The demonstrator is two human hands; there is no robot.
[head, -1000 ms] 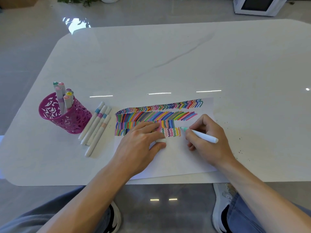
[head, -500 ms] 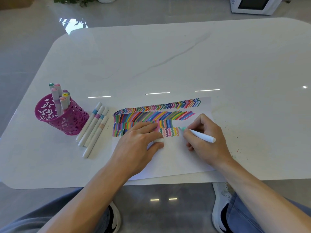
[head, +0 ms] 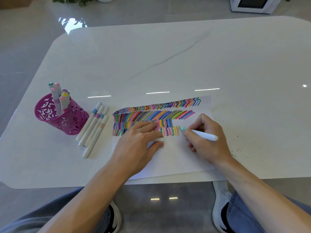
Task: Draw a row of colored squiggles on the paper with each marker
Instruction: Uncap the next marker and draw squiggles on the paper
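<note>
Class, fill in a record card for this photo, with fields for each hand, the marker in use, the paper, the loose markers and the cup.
Left hand: lies on the paper, small white piece pinched between thumb and forefinger
Right hand: grips the marker
Marker tip: green, at the right end of the squiggle row
Paper: coloured rows above the squiggles, lower part blank
Loose markers: four, lying between cup and paper
Cup: pink, cut-out pattern, upright, several markers inside

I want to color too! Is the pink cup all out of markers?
No, several markers stand upright in the pink cutout pen cup, caps poking above its rim.
</note>
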